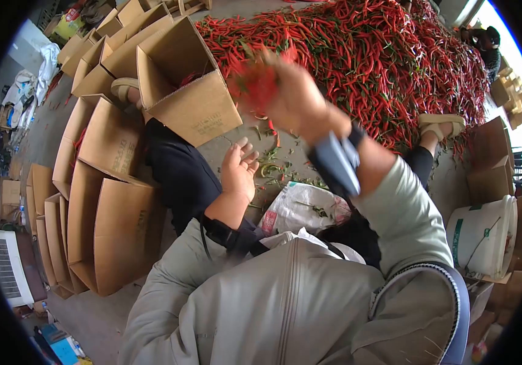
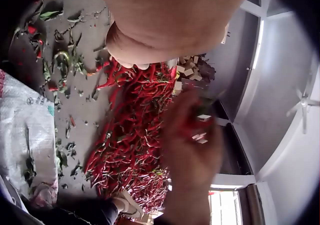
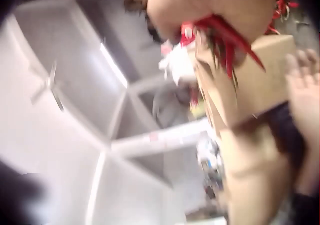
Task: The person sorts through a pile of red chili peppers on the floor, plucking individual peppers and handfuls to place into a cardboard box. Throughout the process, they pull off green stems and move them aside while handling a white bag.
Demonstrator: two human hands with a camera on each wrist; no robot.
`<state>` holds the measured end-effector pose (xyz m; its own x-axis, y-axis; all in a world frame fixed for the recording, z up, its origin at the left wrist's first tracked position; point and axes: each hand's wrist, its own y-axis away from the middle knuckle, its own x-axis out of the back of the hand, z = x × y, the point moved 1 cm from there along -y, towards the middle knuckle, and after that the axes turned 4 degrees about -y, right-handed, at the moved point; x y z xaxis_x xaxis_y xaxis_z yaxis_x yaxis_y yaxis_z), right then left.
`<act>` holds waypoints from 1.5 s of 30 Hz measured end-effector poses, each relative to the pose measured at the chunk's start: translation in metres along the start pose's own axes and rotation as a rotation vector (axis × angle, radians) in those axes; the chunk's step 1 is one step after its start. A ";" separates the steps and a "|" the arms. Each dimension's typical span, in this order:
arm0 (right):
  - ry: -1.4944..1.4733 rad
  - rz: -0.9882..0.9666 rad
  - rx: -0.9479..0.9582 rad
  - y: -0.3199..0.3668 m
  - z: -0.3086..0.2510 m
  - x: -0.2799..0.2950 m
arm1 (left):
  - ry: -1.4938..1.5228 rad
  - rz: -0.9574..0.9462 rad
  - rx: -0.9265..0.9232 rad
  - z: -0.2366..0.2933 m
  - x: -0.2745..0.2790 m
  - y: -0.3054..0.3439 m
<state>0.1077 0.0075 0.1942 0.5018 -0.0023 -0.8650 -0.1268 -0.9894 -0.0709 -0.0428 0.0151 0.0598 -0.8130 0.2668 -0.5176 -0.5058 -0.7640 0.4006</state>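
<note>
My right hand (image 1: pixel 297 94) grips a bunch of red chili peppers (image 1: pixel 258 85), raised beside the open cardboard box (image 1: pixel 194 112) and blurred in the head view. In the right wrist view several chilies (image 3: pixel 227 40) with green stems poke out below that hand's palm. Lower down, my left hand (image 1: pixel 238 173) is held palm up near the box's front corner, fingers loosely bent and nothing in them. Some red shows inside the box. Beyond the right hand spreads a large heap of red chilies (image 1: pixel 364 55) with green bits among them.
More open cardboard boxes (image 1: pixel 115 137) crowd the left side. A white woven sack (image 1: pixel 300 210) lies between the legs, with scattered leaves and loose chilies (image 1: pixel 272 131) on the floor before it. At the right stands a white bucket (image 1: pixel 483 237) near other boxes (image 1: pixel 492 158).
</note>
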 end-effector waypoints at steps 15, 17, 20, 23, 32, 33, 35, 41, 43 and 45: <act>0.303 0.768 0.047 0.137 -0.033 0.164 | -0.257 -0.130 0.075 -0.038 -0.021 -0.038; 0.332 0.838 0.048 0.161 -0.046 0.190 | -0.331 -0.172 0.041 -0.045 -0.024 -0.047; 0.451 0.889 0.097 0.183 -0.052 0.230 | -0.462 -0.234 0.016 -0.051 -0.020 -0.060; 1.670 0.985 -0.116 0.198 -0.058 0.258 | -0.783 -0.256 -0.212 -0.052 -0.010 -0.079; 2.141 0.814 0.128 0.173 -0.049 0.239 | -1.302 -0.125 -0.590 -0.034 0.000 -0.156; 2.124 0.770 0.148 0.163 -0.055 0.233 | -1.305 -0.115 -0.593 -0.034 -0.004 -0.159; 2.181 0.681 0.208 0.135 -0.067 0.222 | -1.276 -0.131 -0.615 -0.042 -0.003 -0.166; 2.327 0.201 0.384 0.002 -0.082 0.191 | -0.879 -0.349 -0.211 -0.036 0.006 -0.093; 2.371 0.107 0.414 -0.049 -0.066 0.184 | -0.707 -0.417 -0.024 -0.020 0.014 -0.065; 2.329 0.026 0.397 -0.098 -0.047 0.184 | -0.702 -0.433 -0.004 -0.008 0.021 -0.053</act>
<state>0.2523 0.0967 0.0655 0.2199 -0.3867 0.8956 -0.0993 -0.9222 -0.3738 -0.0307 0.0566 0.0217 -0.5381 0.8423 -0.0317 -0.8158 -0.5109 0.2711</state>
